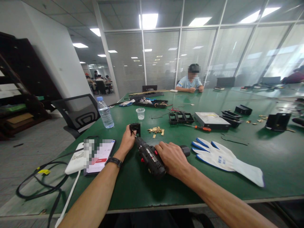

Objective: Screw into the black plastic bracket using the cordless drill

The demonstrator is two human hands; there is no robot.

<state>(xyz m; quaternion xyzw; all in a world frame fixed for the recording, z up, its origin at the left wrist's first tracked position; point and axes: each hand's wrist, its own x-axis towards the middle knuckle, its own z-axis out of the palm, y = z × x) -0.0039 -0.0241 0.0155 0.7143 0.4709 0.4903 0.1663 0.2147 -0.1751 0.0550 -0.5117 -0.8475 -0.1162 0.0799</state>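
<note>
My right hand [171, 157] is wrapped round the grip of a black cordless drill [150, 158] with red buttons, which lies on its side above the green table. The drill's tip points away from me to the left and meets a small black plastic part [135, 128]. That part is pinched in my left hand [127, 139], near the chuck; whether the bit touches it I cannot tell. Just right of the part lies a pile of small brass-coloured metal plates [156, 130]. A white work glove [222, 158] with blue edges rests beyond my right hand.
A water bottle [105, 113] and clear cup [140, 114] stand at the left. A phone [101, 157] and white power bank [77, 158] with cables lie near my left forearm. Black trays [181, 118], a screwdriver [201, 128] and an optical drive [212, 120] sit farther back. A person [190, 80] sits across.
</note>
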